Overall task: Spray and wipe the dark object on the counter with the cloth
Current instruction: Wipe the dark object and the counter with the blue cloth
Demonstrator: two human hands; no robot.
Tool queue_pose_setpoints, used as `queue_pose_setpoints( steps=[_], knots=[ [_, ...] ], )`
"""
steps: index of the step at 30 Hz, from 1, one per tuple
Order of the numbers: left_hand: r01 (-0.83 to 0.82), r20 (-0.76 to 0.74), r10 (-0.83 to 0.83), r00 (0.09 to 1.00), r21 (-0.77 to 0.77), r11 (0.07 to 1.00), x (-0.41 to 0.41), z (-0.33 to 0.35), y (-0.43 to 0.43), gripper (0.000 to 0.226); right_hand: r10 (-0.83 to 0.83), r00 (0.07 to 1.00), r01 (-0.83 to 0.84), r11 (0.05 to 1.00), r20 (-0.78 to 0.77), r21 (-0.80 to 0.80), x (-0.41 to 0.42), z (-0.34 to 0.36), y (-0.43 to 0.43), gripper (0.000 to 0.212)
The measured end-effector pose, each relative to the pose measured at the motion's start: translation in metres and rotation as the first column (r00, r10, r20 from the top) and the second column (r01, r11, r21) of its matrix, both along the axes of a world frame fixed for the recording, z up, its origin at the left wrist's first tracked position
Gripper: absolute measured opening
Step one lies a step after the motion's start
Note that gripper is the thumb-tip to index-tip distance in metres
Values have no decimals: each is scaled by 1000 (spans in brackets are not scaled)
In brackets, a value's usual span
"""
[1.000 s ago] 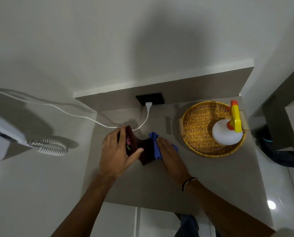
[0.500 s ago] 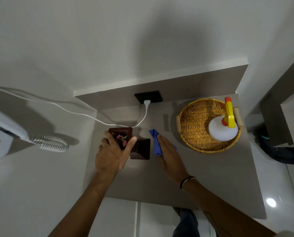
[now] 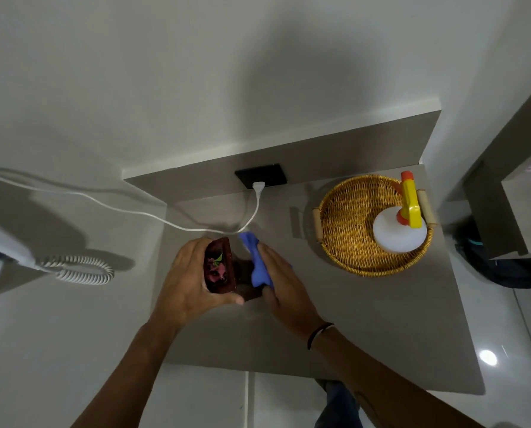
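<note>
A dark brown box-like object (image 3: 220, 267) with pink and green bits inside stands tilted on the grey counter (image 3: 366, 319). My left hand (image 3: 190, 279) grips it from the left side. My right hand (image 3: 284, 288) presses a blue cloth (image 3: 258, 264) against the object's right side. A white spray bottle (image 3: 400, 233) with a yellow and orange trigger stands in a round wicker basket (image 3: 344, 230) at the right, away from both hands.
A white cable (image 3: 153, 214) runs from a black wall socket (image 3: 261, 179) across the counter's back left. A white wall phone with a coiled cord (image 3: 82, 270) hangs at the left. A dark cabinet (image 3: 505, 193) stands to the right.
The dark object has been turned from lying flat to tilted on its side in my left hand. My right hand with the cloth has moved left onto it.
</note>
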State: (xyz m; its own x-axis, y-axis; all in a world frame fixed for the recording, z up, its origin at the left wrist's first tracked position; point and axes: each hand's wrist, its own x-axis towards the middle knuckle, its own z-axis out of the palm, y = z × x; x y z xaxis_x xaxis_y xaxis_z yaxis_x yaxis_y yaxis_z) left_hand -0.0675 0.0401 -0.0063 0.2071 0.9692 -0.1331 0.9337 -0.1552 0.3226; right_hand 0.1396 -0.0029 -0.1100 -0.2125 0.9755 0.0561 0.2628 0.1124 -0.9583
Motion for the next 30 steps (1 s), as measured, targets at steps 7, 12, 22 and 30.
queue_pose_setpoints(
  steps=[7,12,22,30],
  knots=[
    [-123,202,122,972,-10,992,-5,-4,-12,114,186,980,-194,970,71,144,-38,1,7,68],
    [-147,209,152,966,-42,988,-7,-4,-21,131,325,805,-349,936,497,-46,-9,-42,14,64],
    [-181,281,188,941,-51,982,-6,-8,-22,127,180,933,-244,953,312,181,-17,-25,-1,70],
    [-113,256,113,960,-17,993,2,-4,-12,119,128,990,-117,982,-67,146,-43,16,-6,75]
  ],
)
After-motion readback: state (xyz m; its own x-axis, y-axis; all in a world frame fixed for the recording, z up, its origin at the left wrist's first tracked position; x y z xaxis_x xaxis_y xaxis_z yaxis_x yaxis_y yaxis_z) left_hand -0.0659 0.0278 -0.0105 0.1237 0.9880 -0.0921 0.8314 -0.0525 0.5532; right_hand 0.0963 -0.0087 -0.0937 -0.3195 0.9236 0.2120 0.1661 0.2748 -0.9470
